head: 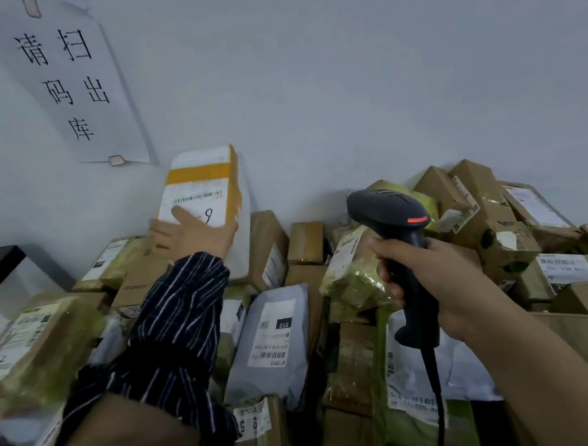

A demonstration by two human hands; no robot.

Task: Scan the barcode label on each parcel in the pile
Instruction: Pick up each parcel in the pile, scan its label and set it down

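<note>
My left hand (pixel 192 236) is up at the back of the pile, clamped on the lower edge of a white parcel (pixel 206 191) with yellow tape bands, thumb across its front face. The parcel stands tilted upright against the wall (pixel 375 70), label side toward me. Its barcode label (pixel 197 196) sits just above my thumb, bars running left to right across the parcel's width, unobstructed.

My right hand (pixel 435 276) is wrapped around the grip of the black scanner (pixel 392 221), cord hanging down. I can't tell whether the index finger is on the trigger. The scanner head is tipped forward and away from me, red indicator lit at its rear.

Key relation: the barcode lies up and to the left of the scanner head, well apart, with cardboard boxes (pixel 270 250) of the pile between them. The scanner seems aimed roughly straight ahead at the wall, not at the label, so I judge the next move needs a swing of the nose left and slightly up, or the left hand bringing the parcel right. The right hand is the far one from the label; left is touching the parcel.

Grey mailer (pixel 274 340) and other labelled parcels lie below, apparently waiting.
</note>
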